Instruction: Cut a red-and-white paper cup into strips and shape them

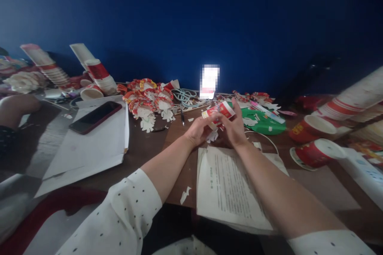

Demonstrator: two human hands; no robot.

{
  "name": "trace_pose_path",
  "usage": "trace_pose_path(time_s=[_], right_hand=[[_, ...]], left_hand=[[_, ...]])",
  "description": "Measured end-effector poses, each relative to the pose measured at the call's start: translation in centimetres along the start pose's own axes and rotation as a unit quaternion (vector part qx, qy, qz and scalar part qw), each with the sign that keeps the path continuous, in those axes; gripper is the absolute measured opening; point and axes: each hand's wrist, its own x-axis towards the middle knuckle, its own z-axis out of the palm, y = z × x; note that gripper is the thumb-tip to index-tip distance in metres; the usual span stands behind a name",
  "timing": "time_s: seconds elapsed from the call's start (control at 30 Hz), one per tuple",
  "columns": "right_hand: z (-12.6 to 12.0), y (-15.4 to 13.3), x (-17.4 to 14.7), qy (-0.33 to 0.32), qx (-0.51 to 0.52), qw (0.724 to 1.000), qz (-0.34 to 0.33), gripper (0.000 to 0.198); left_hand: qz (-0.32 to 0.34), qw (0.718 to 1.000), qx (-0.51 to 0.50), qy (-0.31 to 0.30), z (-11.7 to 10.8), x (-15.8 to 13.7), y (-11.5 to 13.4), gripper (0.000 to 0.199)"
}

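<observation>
A red and white paper cup (220, 110) lies on its side between my two hands, above the middle of the table. My left hand (198, 129) is closed round its left end. At the other end, my right hand (235, 125) grips the cup, its fingers partly behind it. White paper scraps (212, 135) show just below the cup. Under my right forearm lies a printed booklet (223, 183). A green sheet (263, 121) with a pink and white marker (266, 111) on it is right of my right hand.
Cut red paper flowers (146, 97) are piled at the back left. A phone (95, 117) rests on white papers (98, 143). Cup stacks (101, 75) lean near the blue wall; more red cups (317, 153) stand at right. A bright screen (210, 79) is ahead. Another person's hand (20, 107) is far left.
</observation>
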Motion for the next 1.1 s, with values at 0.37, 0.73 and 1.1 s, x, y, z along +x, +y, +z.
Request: trace_pose_path(time_s=[0.37,0.73,1.1], right_hand=[[2.0,-1.2,-2.5,-0.128,-0.186,0.945,-0.238,0.101],[2.3,-0.3,-2.4,-0.103,-0.147,0.967,-0.180,0.079],[-0.9,-1.2,-0.6,-0.095,-0.243,0.958,-0.118,0.047]], left_hand=[[-0.051,0.988,-0.139,0.039,-0.6,0.6,1.0,0.055],[-0.074,0.979,-0.187,0.022,-0.1,0.3,1.3,0.046],[0.054,0.971,-0.209,0.102,-1.4,0.8,2.7,0.025]])
